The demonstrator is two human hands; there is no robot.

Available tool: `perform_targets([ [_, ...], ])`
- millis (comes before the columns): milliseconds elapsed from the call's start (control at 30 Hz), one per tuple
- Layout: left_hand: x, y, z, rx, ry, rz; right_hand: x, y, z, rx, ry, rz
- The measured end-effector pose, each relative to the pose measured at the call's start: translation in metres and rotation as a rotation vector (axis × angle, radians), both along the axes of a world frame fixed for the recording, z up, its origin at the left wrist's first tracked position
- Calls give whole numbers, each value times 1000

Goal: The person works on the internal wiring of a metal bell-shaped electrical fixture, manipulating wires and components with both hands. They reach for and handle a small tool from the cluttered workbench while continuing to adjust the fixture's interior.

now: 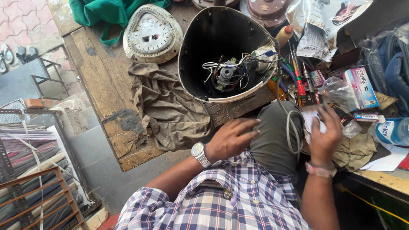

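My left hand [232, 138] rests flat on my knee in grey trousers [272, 136], fingers together, with a silver wristwatch [199, 153] on the wrist. Raised over the cluttered bench edge, my right hand [324, 135] grips a small white paper [310, 118]. Just above my knee, a black cone-shaped appliance housing [204, 55] lies open on the wooden bench, showing a small motor [226, 74] and loose white and blue wires. A grey cable [292, 127] hangs from it between my hands.
A crumpled brown cloth [170, 106] lies left of the housing on the worn wooden bench [102, 81]. A round dial cover [151, 34] and green cloth [106, 12] sit behind. Screwdrivers [298, 76], small boxes [362, 87], plastic bags and a bottle [392, 132] crowd the right.
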State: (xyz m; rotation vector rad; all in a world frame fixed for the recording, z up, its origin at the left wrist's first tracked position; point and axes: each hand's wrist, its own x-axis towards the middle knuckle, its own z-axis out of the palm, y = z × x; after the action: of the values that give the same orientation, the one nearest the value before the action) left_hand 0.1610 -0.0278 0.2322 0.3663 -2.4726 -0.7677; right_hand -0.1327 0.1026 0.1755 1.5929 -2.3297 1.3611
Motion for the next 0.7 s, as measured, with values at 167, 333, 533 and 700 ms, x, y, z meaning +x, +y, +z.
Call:
perform_targets([
  [167, 4, 0, -20, 64, -62, 46, -3, 57, 8, -51, -30, -149],
  [333, -3, 2, -23, 60, -152, -112, -3, 83, 16, -157, -279, -294],
  [533, -33, 23, -9, -57, -77, -277, 0, 100, 42, 12, 153, -228],
  [700, -28, 52, 12, -76, -54, -352, 22, 124, 69, -48, 261, -188],
])
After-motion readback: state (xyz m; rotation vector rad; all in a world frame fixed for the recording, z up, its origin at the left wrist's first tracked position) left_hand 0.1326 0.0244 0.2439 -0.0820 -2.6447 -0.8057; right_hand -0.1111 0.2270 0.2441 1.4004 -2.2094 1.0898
